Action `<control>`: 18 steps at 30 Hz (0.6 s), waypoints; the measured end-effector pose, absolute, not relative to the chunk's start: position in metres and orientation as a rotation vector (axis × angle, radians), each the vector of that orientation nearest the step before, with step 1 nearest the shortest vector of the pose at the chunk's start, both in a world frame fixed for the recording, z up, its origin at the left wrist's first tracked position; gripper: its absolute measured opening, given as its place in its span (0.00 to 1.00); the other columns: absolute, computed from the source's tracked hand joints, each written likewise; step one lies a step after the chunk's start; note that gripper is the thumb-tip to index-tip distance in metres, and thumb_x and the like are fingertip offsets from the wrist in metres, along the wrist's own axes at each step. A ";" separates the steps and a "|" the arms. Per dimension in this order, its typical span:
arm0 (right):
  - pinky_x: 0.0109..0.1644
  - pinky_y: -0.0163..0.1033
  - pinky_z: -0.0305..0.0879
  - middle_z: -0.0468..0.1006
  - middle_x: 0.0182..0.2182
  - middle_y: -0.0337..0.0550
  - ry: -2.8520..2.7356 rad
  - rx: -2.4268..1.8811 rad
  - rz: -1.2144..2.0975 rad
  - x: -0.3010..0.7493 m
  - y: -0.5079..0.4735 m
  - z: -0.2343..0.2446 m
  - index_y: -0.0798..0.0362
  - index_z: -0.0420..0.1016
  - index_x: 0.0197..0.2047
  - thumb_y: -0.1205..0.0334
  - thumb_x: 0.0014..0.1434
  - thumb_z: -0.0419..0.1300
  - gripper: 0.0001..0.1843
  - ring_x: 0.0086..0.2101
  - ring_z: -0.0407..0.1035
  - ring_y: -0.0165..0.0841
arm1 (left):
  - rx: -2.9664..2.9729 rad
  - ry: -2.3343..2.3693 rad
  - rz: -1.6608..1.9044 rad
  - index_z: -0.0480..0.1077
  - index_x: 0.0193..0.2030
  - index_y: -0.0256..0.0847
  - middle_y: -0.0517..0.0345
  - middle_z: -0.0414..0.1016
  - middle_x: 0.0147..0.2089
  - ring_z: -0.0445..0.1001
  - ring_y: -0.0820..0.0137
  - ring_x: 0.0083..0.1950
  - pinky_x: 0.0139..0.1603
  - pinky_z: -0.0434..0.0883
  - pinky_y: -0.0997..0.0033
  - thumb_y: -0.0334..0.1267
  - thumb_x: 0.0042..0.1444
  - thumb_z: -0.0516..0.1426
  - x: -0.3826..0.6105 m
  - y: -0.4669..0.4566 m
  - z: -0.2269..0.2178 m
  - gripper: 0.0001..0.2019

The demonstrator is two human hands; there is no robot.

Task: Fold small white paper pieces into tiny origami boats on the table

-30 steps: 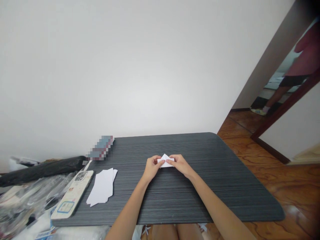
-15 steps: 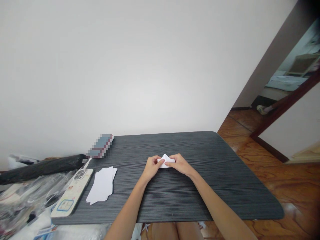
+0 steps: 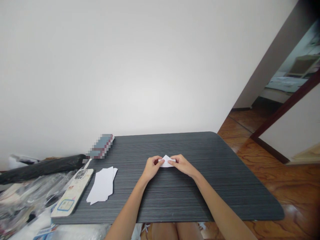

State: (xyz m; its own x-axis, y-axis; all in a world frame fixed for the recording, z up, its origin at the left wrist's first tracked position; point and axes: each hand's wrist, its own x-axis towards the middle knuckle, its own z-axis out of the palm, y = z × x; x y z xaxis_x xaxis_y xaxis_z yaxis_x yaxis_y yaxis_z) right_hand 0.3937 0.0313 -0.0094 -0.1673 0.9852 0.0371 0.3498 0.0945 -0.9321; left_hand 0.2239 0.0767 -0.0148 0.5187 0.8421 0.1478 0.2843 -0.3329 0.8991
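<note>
A small folded piece of white paper [image 3: 166, 162], with a pointed top and a flat lower edge, is between my two hands over the middle of the dark table [image 3: 195, 146]. My left hand [image 3: 151, 167] pinches its left side, thumb on the near face and fingers behind. On the right side, my right hand [image 3: 183, 164] grips it the same way, its thumb lying on the near face. The fingertips behind the paper are partly hidden.
Left on the table lie a stack of white paper sheets [image 3: 102, 186], a phone in a decorated case [image 3: 72, 193] and a blurred-out book-like item [image 3: 101, 146]. Plastic bags [image 3: 37, 193] and a long black bundle [image 3: 42, 168] sit beyond the left edge. A white wall rises behind.
My thumbs have moved slightly apart on the folded paper, and my right hand has shifted a little to the right. A foot seen in the doorway is gone from view.
</note>
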 end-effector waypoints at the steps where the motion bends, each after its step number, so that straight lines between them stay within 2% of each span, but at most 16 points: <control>1: 0.31 0.33 0.55 0.71 0.24 0.40 -1.659 -1.346 0.961 0.394 0.030 -0.007 0.58 0.73 0.28 0.58 0.54 0.52 0.13 0.27 0.61 0.29 | 1.931 0.934 0.817 0.72 0.32 0.35 0.59 0.69 0.24 0.62 0.75 0.24 0.25 0.59 0.76 0.42 0.51 0.52 0.223 0.076 -0.013 0.12; 4: 0.42 0.37 0.55 0.72 0.32 0.42 -1.742 -1.418 0.590 0.391 0.026 -0.002 0.54 0.73 0.31 0.62 0.54 0.53 0.08 0.35 0.62 0.32 | 2.178 0.935 0.930 0.72 0.33 0.37 0.55 0.71 0.31 0.66 0.71 0.34 0.36 0.62 0.72 0.39 0.53 0.51 0.220 0.073 -0.009 0.10; 7: 0.43 0.40 0.52 0.71 0.35 0.44 -1.899 -1.522 0.358 0.388 0.020 -0.001 0.51 0.73 0.33 0.65 0.56 0.53 0.08 0.38 0.61 0.34 | 2.464 0.906 0.916 0.72 0.34 0.39 0.53 0.70 0.35 0.64 0.68 0.40 0.41 0.61 0.67 0.36 0.56 0.49 0.218 0.069 -0.008 0.10; 13: 0.41 0.39 0.52 0.70 0.33 0.44 -2.236 -1.471 0.209 0.392 0.013 -0.004 0.53 0.71 0.36 0.68 0.58 0.49 0.10 0.38 0.59 0.33 | 2.785 0.737 0.608 0.70 0.36 0.38 0.53 0.67 0.34 0.62 0.69 0.38 0.39 0.62 0.67 0.33 0.58 0.45 0.215 0.065 -0.010 0.13; 18: 0.42 0.39 0.54 0.70 0.31 0.43 -2.223 -1.427 0.277 0.392 0.012 -0.006 0.54 0.70 0.33 0.65 0.59 0.49 0.10 0.37 0.60 0.33 | 2.760 0.707 0.595 0.69 0.35 0.37 0.54 0.67 0.34 0.63 0.69 0.38 0.41 0.62 0.68 0.36 0.58 0.46 0.215 0.065 -0.012 0.11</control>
State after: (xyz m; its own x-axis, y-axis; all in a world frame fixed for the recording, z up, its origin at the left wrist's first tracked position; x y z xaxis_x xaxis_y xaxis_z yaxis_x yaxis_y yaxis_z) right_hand 0.3925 0.0120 -0.0061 -0.3403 0.8961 0.2850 0.7987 0.4354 -0.4154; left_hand 0.2150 0.0650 -0.0117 0.8010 0.5014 0.3272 0.4076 -0.8570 0.3154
